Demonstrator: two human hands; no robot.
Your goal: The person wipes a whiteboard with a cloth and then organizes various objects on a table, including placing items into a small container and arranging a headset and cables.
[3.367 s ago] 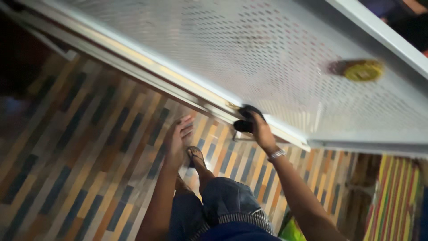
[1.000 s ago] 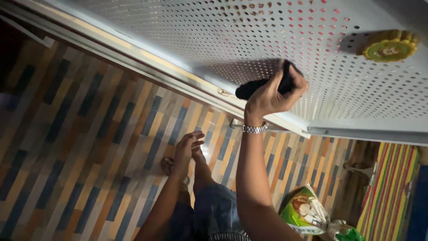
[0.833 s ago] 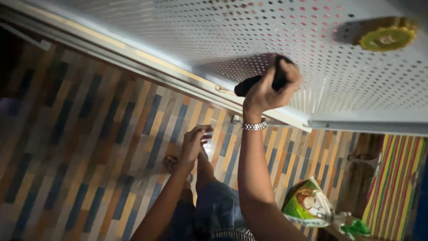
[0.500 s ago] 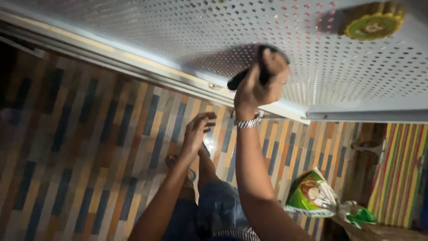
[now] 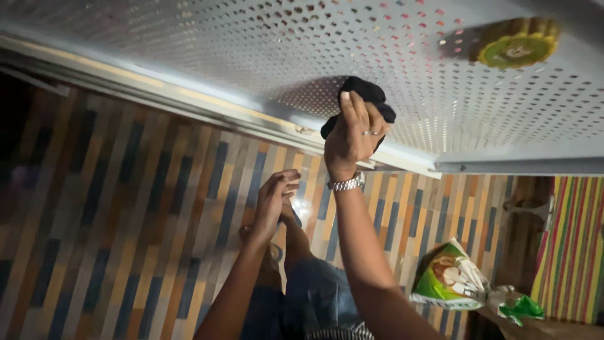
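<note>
While pressed to perforated panel (image 5: pixel 440 94) — right grip (image 5: pixel 352 135) closed round black cloth (image 5: pixel 362 94).

Perforated panel (image 5: pixel 264 44) blocking the way overhead
A yellow-green disc (image 5: pixel 517 44) is interrupting its surface; the striped floor (image 5: pixel 113 208) below is lying open.

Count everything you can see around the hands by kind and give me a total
Hands: 2, right hand and left hand
Black cloth: 1
Perforated white panel: 1
Round yellow-green disc on the panel: 1
Green and white bag: 1
Wristwatch: 1
Total: 7
</note>
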